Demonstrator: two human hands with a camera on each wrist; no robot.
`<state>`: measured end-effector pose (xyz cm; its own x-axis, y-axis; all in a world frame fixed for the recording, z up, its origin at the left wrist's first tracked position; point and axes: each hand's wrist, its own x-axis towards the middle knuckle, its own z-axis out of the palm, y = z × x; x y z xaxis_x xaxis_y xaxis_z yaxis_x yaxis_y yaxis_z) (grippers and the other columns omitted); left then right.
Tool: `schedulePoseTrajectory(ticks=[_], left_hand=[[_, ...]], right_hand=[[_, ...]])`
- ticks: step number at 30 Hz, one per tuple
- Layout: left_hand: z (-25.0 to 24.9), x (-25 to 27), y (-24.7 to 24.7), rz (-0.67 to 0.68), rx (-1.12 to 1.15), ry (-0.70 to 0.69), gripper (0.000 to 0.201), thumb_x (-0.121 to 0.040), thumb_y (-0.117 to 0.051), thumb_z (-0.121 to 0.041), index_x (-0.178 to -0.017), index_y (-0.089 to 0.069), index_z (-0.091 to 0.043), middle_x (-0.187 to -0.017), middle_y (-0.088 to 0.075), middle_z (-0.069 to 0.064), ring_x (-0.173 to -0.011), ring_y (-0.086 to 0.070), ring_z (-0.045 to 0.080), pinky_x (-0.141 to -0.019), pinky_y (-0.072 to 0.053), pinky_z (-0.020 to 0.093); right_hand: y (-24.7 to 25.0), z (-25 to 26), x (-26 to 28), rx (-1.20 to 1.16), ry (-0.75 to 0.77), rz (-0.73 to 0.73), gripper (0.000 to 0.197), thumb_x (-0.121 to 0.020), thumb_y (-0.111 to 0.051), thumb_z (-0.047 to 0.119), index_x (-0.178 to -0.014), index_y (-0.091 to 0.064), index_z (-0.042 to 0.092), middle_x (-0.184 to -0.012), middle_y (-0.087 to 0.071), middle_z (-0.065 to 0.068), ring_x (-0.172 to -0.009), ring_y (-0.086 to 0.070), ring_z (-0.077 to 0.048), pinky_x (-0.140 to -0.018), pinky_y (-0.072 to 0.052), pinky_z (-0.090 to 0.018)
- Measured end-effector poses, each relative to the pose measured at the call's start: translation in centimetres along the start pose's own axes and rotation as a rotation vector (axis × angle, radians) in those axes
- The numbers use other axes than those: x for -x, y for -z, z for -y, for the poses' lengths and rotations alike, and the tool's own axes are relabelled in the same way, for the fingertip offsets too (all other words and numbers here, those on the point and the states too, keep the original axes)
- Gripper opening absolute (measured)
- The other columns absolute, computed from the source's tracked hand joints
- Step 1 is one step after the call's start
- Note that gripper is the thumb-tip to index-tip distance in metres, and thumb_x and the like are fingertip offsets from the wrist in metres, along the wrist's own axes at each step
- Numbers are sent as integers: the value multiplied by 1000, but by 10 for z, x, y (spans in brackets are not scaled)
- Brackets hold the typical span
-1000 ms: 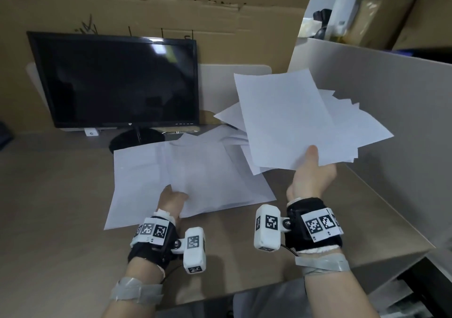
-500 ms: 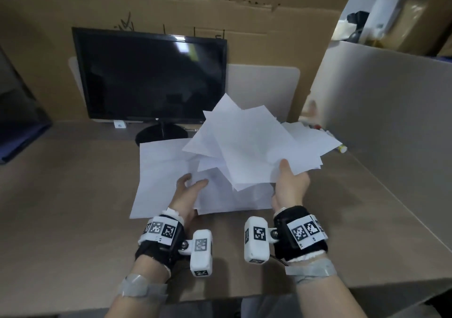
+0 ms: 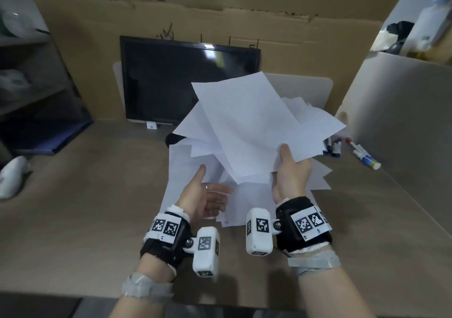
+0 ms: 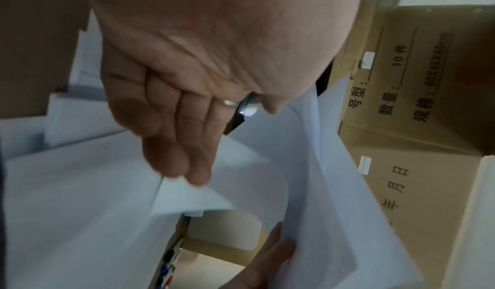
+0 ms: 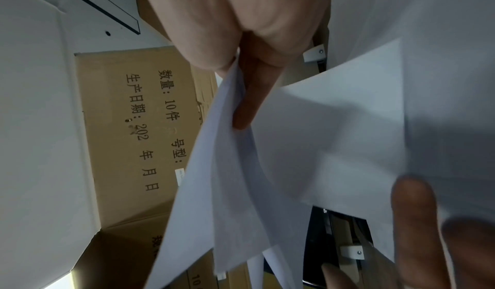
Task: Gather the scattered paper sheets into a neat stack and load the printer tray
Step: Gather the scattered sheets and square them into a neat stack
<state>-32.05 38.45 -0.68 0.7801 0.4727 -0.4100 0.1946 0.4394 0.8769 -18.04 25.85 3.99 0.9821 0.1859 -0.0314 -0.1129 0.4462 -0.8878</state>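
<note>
My right hand (image 3: 291,170) pinches a fanned, uneven bunch of white paper sheets (image 3: 256,126) by its near edge and holds it above the desk. The right wrist view shows the thumb and a finger (image 5: 249,103) clamped on the sheets (image 5: 308,145). Several more sheets (image 3: 186,170) lie flat on the desk beneath. My left hand (image 3: 208,193) hovers palm-up over these, fingers (image 4: 184,152) straight, just under the hanging bunch (image 4: 329,177), holding nothing. No printer is in view.
A black monitor (image 3: 188,80) stands behind the paper against cardboard boxes (image 3: 220,11). A grey partition (image 3: 396,112) walls the right side. Markers (image 3: 364,156) lie at its foot. A white object (image 3: 12,175) rests at the desk's left edge, by dark shelves (image 3: 31,85).
My right hand has brought the bunch from the right to the middle, over the flat sheets. My left hand has lifted off the flat sheets and turned palm-up under the bunch.
</note>
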Motion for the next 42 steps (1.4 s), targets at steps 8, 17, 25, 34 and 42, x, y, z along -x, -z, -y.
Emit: schedulePoseTrajectory(ticks=[8,17,25,34,42], left_hand=[[-2,-13,-2,-62,496,-175,53,-99,-45,-47,-131,-52,-6,-115,-70,20,-99,-71,35,-93,-54,49],[15,-24,-13,-103,526,-70,67,-88,-46,-68,-119,-58,-11,-96,-72,14,-104,-67,38,-95,-53,53],[21,-29,-13,-214,303,-24,20,-99,-51,-14,-113,-57,-1,-106,-71,19,-95,-70,34,-73,-62,40],[15,-23,-3,-181,153,4,13,-88,-56,1,-101,-60,0,-99,-68,19,-83,-71,34,-92,-56,47],[20,-24,-7,-247,189,-23,23,-101,-46,-21,-112,-56,-4,-107,-70,24,-94,-72,36,-71,-63,37]], right_hand=[[35,5,0,46,-25,-75,26,-91,-66,12,-117,-64,15,-110,-71,6,-107,-66,-18,-101,-50,-39],[94,-16,-19,232,-174,-143,12,-92,-63,9,-104,-61,10,-109,-71,-10,-98,-68,-31,-90,-56,-47],[88,-34,-29,352,-97,-49,60,-78,-76,8,-131,-48,9,-114,-67,-9,-104,-67,-29,-90,-55,-42],[95,-36,-42,433,-209,-41,46,-88,-65,0,-127,-51,17,-85,-64,-14,-55,-58,-21,-50,-52,-27],[100,-36,-45,661,-105,-44,62,-85,-71,22,-140,-44,8,-129,-59,-8,-113,-59,-27,-91,-46,-34]])
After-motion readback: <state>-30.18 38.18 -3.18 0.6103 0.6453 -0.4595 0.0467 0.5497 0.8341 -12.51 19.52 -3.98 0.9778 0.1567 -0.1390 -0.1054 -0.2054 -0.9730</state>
